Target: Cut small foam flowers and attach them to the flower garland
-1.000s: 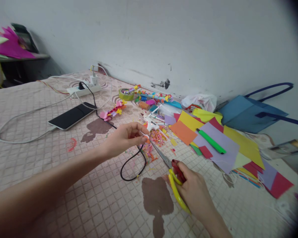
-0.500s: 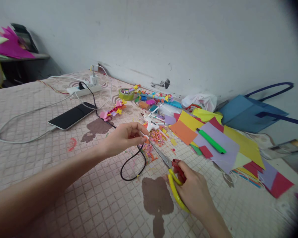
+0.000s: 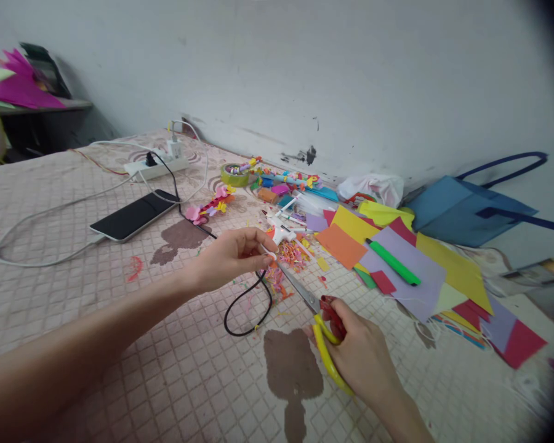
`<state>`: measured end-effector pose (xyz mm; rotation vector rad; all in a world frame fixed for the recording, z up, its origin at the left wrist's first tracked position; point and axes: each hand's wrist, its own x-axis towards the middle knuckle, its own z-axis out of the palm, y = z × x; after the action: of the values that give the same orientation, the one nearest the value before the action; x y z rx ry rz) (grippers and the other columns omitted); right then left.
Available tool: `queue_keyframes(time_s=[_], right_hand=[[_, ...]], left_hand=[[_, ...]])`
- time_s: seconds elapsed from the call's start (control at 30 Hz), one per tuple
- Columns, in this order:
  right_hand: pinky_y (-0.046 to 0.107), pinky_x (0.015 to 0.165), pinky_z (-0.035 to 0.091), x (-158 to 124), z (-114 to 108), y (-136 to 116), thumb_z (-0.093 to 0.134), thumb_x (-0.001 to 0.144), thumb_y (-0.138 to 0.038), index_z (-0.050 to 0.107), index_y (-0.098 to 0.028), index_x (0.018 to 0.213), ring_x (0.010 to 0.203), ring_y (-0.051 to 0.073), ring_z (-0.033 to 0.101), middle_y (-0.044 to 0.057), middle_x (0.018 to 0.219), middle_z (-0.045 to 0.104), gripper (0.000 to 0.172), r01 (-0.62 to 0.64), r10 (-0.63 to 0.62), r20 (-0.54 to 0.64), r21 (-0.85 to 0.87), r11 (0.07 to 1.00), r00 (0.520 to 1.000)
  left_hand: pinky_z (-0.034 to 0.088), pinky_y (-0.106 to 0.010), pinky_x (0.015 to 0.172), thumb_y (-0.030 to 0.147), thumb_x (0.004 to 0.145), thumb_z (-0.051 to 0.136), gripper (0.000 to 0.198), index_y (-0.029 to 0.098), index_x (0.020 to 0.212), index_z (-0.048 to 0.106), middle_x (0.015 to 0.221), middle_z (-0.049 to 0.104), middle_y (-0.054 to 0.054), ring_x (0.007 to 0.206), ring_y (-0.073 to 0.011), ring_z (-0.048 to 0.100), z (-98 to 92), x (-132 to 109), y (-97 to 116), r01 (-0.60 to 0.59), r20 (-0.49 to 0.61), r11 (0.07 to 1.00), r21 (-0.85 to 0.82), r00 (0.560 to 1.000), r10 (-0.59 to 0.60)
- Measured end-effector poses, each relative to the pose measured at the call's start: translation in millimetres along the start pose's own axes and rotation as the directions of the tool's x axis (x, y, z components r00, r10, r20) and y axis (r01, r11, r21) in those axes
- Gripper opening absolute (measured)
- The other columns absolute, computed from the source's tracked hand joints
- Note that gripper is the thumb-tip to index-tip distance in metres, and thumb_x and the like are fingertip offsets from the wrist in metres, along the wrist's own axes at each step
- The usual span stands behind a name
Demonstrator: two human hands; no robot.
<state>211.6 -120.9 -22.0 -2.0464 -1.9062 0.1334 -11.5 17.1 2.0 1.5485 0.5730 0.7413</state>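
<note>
My left hand point(image 3: 234, 257) is pinched on a small orange piece point(image 3: 272, 261), perhaps paper, with something white beside it; the fingers hide most of both. My right hand point(image 3: 361, 352) grips scissors point(image 3: 327, 354) with yellow handles, the thumb in a red-lined loop. Their blades point(image 3: 299, 288) look nearly closed, and the tips reach the orange piece at my left fingertips. Just behind my left hand lies a white glue gun point(image 3: 282, 234), partly covered. Tiny pink, orange and yellow paper scraps point(image 3: 294, 255) are heaped around it. A black cable point(image 3: 226, 315) loops below my left hand.
Coloured sheets point(image 3: 399, 249) with a green cutter point(image 3: 394, 263) on top spread to the right, before a blue bag point(image 3: 466, 209). Leftward are a phone point(image 3: 132, 216) on a white cable and a power strip point(image 3: 157, 167). A tape roll point(image 3: 234, 176) and a flower-decorated stick point(image 3: 210, 208) lie further back.
Almost nothing differs. Both hands and the scissors keep nearly the same place; the small piece at my left fingertips appears very slightly shifted.
</note>
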Motion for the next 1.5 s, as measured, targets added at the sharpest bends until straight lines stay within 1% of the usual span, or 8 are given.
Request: queue_keyframes(time_s=[0.17,0.33,0.7,1.0,1.1,1.27,1.37,1.5], right_hand=[[0.029,0.054,0.045,-1,1,1,0.056,0.077,-0.039,0.055,-0.022,0.093,0.061,0.020,0.065,0.002,0.076,0.070,0.023,0.016,-0.016,-0.012,-0.014,1.000,1.000],[0.028,0.049,0.041,-1,0,1,0.053,0.079,-0.037,0.053,-0.023,0.086,0.051,0.019,0.060,-0.001,0.063,0.065,0.017,0.050,-0.051,-0.022,-0.065,0.997,0.998],[0.025,0.046,0.039,0,-2,1,0.052,0.081,-0.038,0.054,-0.022,0.083,0.046,0.016,0.055,-0.002,0.055,0.060,0.016,0.091,-0.093,-0.027,-0.077,0.993,0.995],[0.025,0.045,0.038,-1,-5,1,0.055,0.078,-0.036,0.055,-0.022,0.082,0.047,0.017,0.056,0.000,0.059,0.063,0.014,0.055,-0.055,-0.009,-0.050,0.997,0.998],[0.026,0.050,0.042,0,-6,0,0.059,0.075,-0.036,0.057,-0.022,0.088,0.054,0.018,0.060,0.001,0.067,0.066,0.019,-0.003,0.002,0.032,0.039,0.999,0.999],[0.024,0.047,0.039,3,-4,5,0.060,0.074,-0.039,0.052,-0.021,0.074,0.050,0.015,0.052,-0.003,0.057,0.056,0.020,-0.118,0.065,0.191,0.279,0.953,0.979],[0.023,0.044,0.037,5,-2,10,0.053,0.078,-0.044,0.050,-0.021,0.076,0.047,0.013,0.047,-0.003,0.058,0.051,0.023,-0.192,0.050,0.279,0.505,0.841,0.959],[0.022,0.041,0.034,5,-2,11,0.037,0.084,-0.061,0.051,-0.019,0.084,0.043,0.011,0.038,-0.005,0.056,0.042,0.044,-0.238,-0.036,0.351,0.701,0.673,0.936]], left_hand=[[0.045,-0.025,0.066,0.024,0.079,0.064,0.019,0.014,0.094,0.056,0.077,0.062,-0.002,0.070,-0.0108,0.057,-0.6,0,-2,-0.011,0.007,1.000,0.005,1.000,0.011],[0.045,-0.025,0.065,0.024,0.079,0.064,0.020,0.013,0.094,0.056,0.075,0.061,-0.001,0.068,-0.0106,0.057,-1.1,1,-1,-0.001,0.005,1.000,0.006,1.000,0.001],[0.046,-0.025,0.064,0.025,0.077,0.065,0.021,0.013,0.093,0.056,0.073,0.063,-0.002,0.068,-0.0121,0.060,-0.6,0,1,-0.004,0.000,1.000,0.020,1.000,0.004],[0.045,-0.024,0.064,0.025,0.078,0.066,0.020,0.014,0.093,0.057,0.073,0.063,-0.001,0.068,-0.0115,0.060,-1.4,0,-1,0.018,0.016,1.000,-0.023,1.000,-0.018],[0.044,-0.024,0.064,0.025,0.077,0.066,0.021,0.014,0.092,0.057,0.073,0.063,0.000,0.068,-0.0111,0.059,-1.7,1,-3,0.033,0.023,0.998,-0.045,0.999,-0.032],[0.042,-0.023,0.064,0.023,0.076,0.068,0.021,0.014,0.092,0.057,0.072,0.062,0.001,0.067,-0.0093,0.057,1.5,0,-2,0.089,0.007,0.990,-0.106,0.996,-0.088],[0.042,-0.022,0.065,0.021,0.075,0.068,0.020,0.013,0.090,0.058,0.073,0.062,0.001,0.066,-0.0084,0.057,6.2,-1,1,0.149,-0.013,0.978,-0.147,0.988,-0.153],[0.041,-0.021,0.061,0.019,0.075,0.068,0.018,0.014,0.089,0.058,0.072,0.062,0.002,0.063,-0.0074,0.055,13.6,-3,4,0.200,-0.006,0.959,-0.203,0.979,-0.206]])
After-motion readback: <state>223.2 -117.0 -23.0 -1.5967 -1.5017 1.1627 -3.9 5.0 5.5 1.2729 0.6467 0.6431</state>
